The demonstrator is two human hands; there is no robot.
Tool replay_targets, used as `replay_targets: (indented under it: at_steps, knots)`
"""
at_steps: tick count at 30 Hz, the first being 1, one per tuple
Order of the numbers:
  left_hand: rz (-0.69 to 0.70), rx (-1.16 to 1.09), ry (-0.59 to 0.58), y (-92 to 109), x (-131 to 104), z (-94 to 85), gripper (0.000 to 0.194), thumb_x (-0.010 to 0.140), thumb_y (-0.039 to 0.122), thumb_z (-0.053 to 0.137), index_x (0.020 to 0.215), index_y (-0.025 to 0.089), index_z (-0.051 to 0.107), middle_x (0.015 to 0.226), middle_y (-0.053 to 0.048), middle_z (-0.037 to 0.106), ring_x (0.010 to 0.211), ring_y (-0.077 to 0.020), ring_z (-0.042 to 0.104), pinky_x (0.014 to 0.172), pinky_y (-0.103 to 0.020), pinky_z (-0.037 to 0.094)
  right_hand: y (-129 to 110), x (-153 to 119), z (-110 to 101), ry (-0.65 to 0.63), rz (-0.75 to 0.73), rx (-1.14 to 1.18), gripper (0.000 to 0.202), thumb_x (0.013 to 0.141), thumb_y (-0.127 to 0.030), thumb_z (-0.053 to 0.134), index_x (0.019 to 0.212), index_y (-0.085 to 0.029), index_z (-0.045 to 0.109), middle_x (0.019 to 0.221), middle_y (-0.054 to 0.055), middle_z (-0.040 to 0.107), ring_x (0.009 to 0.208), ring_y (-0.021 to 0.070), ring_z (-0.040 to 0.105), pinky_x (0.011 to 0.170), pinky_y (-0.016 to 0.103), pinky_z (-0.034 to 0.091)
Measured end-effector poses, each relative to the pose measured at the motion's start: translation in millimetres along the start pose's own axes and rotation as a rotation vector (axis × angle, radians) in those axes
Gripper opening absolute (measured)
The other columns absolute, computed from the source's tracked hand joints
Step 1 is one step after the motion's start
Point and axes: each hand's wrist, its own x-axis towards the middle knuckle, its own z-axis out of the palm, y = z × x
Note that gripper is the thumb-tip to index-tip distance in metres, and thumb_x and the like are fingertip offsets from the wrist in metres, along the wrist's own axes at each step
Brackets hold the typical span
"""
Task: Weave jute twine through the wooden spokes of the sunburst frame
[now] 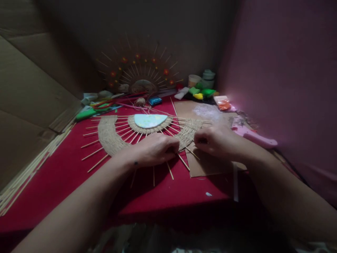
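A half-round woven piece [107, 136] lies on the red cloth, with thin sticks fanning out from a pale blue half disc [150, 120] at its centre. Over its lower woven band is my left hand [158, 149], its fingers curled at the band's edge. My right hand [214, 140] touches the right part of the band, thumb and fingers pinched together. Whatever either hand pinches is too small or hidden to make out. Beneath the right side of the woven piece lies a cardboard sheet [210, 166].
A finished-looking fan with orange flowers [142, 70] leans at the back. A pink glue gun [254, 136] lies at right, clay packets [207, 92] behind it. Green-handled scissors [86, 113] and a bundle of sticks [39, 160] are at left. Cardboard stands along the left side.
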Motion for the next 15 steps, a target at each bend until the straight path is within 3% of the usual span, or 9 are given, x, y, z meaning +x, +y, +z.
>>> replay_targets:
  at_steps: [4,9,12,15]
  knots:
    - [0.109,0.113,0.081,-3,-1,7.0,0.006,0.084,0.016,0.052,0.086,0.019,0.057,0.076,0.002,0.061,0.064,-0.009,0.052,0.057,-0.02,0.033,-1,-2,-3,-0.102,-0.004,0.024,0.012,0.076,-0.017,0.055,0.069,-0.019,0.065,0.067,0.003,0.064,0.062,0.0121,0.05,0.056,0.025,0.029]
    - [0.246,0.451,0.103,3,-3,10.2,0.01,0.09,0.019,0.047,0.091,0.019,0.057,0.08,-0.001,0.059,0.06,-0.0123,0.05,0.051,-0.025,0.031,-2,-1,-3,-0.095,0.011,0.023,0.012,0.075,-0.015,0.054,0.071,-0.019,0.065,0.069,0.003,0.065,0.063,0.012,0.051,0.058,0.025,0.03]
    - [0.311,0.618,0.104,14,-4,9.9,0.019,0.091,0.014,0.043,0.106,0.018,0.055,0.086,-0.003,0.058,0.066,-0.0154,0.052,0.058,-0.028,0.039,-2,-1,-3,-0.087,0.013,0.018,0.013,0.076,-0.015,0.054,0.071,-0.019,0.065,0.069,0.003,0.064,0.062,0.0118,0.051,0.058,0.025,0.031]
    - [0.355,0.681,0.1,22,-2,12.5,0.021,0.092,0.013,0.039,0.103,0.015,0.057,0.091,-0.007,0.059,0.077,-0.0192,0.055,0.068,-0.033,0.045,-2,-1,-4,-0.078,0.015,0.013,0.013,0.076,-0.016,0.054,0.071,-0.019,0.065,0.068,0.004,0.064,0.062,0.0119,0.05,0.058,0.025,0.031]
